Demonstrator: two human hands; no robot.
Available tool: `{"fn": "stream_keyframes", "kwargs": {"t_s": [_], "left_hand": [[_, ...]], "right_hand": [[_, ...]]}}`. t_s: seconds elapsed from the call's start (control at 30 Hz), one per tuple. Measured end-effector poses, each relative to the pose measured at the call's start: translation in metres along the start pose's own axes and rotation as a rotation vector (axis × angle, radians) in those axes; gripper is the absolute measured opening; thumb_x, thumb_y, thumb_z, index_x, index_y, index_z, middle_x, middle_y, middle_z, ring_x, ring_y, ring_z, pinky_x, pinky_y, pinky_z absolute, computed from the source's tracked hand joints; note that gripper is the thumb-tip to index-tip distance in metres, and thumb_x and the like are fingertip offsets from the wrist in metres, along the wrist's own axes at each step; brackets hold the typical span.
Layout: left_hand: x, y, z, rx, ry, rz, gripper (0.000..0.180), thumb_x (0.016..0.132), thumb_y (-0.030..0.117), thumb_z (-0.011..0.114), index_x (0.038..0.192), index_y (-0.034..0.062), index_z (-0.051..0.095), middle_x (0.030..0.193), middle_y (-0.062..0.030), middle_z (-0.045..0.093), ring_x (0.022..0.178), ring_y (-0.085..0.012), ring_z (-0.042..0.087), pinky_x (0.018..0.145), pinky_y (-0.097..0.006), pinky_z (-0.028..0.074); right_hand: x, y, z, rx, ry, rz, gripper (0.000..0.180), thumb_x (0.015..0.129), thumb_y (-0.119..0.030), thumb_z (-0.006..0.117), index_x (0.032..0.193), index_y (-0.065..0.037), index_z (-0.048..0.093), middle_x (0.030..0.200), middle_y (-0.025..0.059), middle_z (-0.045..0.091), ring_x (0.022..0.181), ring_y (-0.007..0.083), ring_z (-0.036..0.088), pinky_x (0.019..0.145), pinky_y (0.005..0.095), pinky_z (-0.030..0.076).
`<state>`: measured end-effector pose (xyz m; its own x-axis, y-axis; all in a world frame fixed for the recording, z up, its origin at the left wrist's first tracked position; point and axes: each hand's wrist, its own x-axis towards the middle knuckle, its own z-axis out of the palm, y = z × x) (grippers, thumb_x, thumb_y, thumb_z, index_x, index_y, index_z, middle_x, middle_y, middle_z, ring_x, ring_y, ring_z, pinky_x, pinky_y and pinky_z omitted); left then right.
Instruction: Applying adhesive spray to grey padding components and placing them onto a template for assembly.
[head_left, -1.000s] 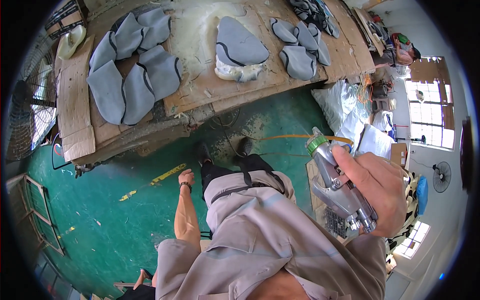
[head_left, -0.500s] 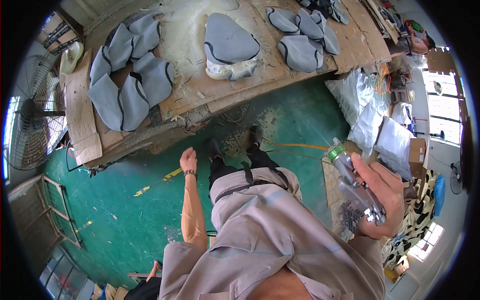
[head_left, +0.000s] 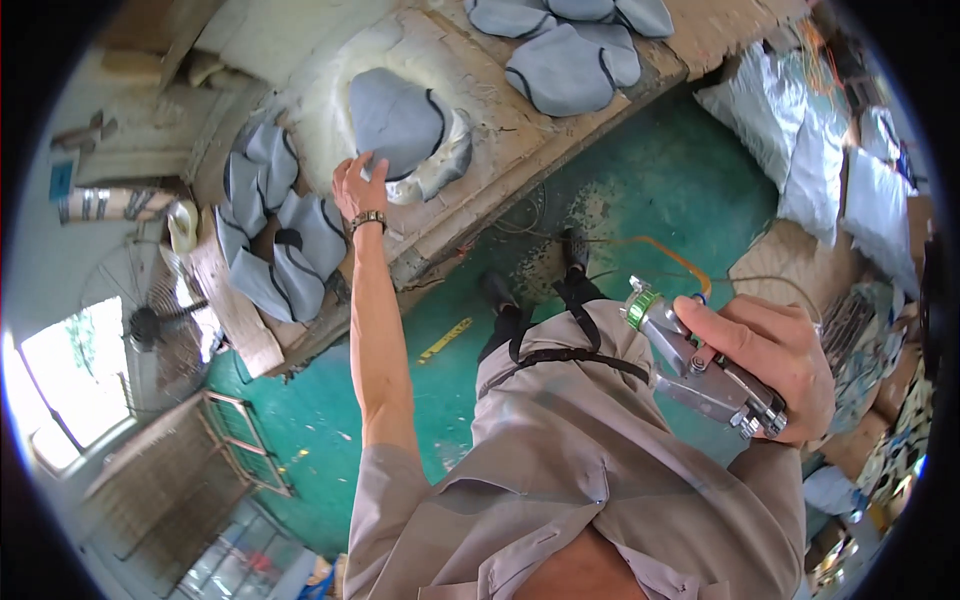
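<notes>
My right hand (head_left: 770, 365) is wrapped around a metal spray gun (head_left: 700, 375) with a green ring behind its nozzle, held at the right in front of my body. An orange hose (head_left: 675, 258) runs to it. My left hand (head_left: 360, 190) reaches forward to the bench, fingers apart, at the near left edge of a grey padded piece (head_left: 398, 118) with black edging. The fingertips seem to touch its edge; whether they press on it I cannot tell. That piece lies on a whitish, crusted block (head_left: 440, 170).
Grey black-edged pieces lie in groups on the bench, at the left (head_left: 285, 255) and at the right (head_left: 560, 70). Cardboard (head_left: 470, 100) with pale residue covers the bench top. A fan (head_left: 150, 325) stands at the left, silvery sacks (head_left: 800, 140) at the right. The hose crosses the green floor (head_left: 640, 180).
My left hand has moved from beside my body forward to the grey piece, and its fingers have spread. The view has turned and shifted. The spray gun stays in my right hand.
</notes>
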<state>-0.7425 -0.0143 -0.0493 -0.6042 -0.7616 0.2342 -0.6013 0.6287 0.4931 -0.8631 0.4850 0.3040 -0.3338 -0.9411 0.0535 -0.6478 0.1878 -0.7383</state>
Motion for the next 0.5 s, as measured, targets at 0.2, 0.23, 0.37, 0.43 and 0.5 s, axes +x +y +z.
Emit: {"fn": "stream_keyframes", "kwargs": {"t_s": [0.2,0.23,0.37,0.43,0.5], "left_hand": [[0.026,-0.028,0.019,0.033,-0.153,-0.102,0.035,0.075,0.029,0.087,0.110,0.0255,0.084,0.136,-0.0166,0.066,0.129,-0.0331,0.060,0.112,-0.043,0.046],[0.028,-0.024,0.023,0.043,-0.158,-0.095,0.035,0.075,0.029,0.087,0.110,0.0255,0.084,0.136,-0.0166,0.066,0.129,-0.0331,0.060,0.112,-0.043,0.046],[0.030,-0.020,0.023,0.051,-0.195,-0.119,0.037,0.075,0.028,0.088,0.112,0.0235,0.084,0.139,-0.0196,0.065,0.131,-0.0351,0.060,0.113,-0.044,0.045],[0.025,-0.020,0.023,0.043,-0.186,-0.152,0.036,0.076,0.027,0.088,0.112,0.0229,0.084,0.140,-0.0197,0.064,0.131,-0.0349,0.060,0.113,-0.044,0.045],[0.024,-0.020,0.025,0.036,-0.183,-0.146,0.036,0.077,0.026,0.087,0.113,0.0231,0.083,0.140,-0.0198,0.064,0.131,-0.0351,0.059,0.114,-0.044,0.045]], "right_hand": [[-0.012,0.059,-0.035,0.027,0.007,-0.010,0.067,0.076,-0.009,0.079,0.140,0.003,0.062,0.081,0.0101,0.068,0.062,0.0246,0.065,0.052,0.0359,0.049],[-0.013,0.066,-0.037,0.038,0.015,-0.007,0.067,0.076,-0.009,0.079,0.140,0.003,0.062,0.081,0.0101,0.068,0.062,0.0246,0.065,0.052,0.0359,0.049],[-0.010,0.092,-0.046,0.072,0.211,0.007,0.067,0.074,-0.010,0.081,0.138,0.003,0.064,0.078,0.0107,0.066,0.058,0.0239,0.062,0.052,0.0350,0.049],[-0.007,0.100,-0.052,0.090,0.137,-0.022,0.067,0.074,-0.010,0.081,0.138,0.003,0.064,0.078,0.0115,0.066,0.059,0.0235,0.063,0.052,0.0349,0.050],[0.002,0.103,-0.057,0.100,0.165,-0.027,0.067,0.074,-0.010,0.081,0.138,0.003,0.064,0.079,0.0121,0.067,0.060,0.0240,0.064,0.053,0.0347,0.050]]}}
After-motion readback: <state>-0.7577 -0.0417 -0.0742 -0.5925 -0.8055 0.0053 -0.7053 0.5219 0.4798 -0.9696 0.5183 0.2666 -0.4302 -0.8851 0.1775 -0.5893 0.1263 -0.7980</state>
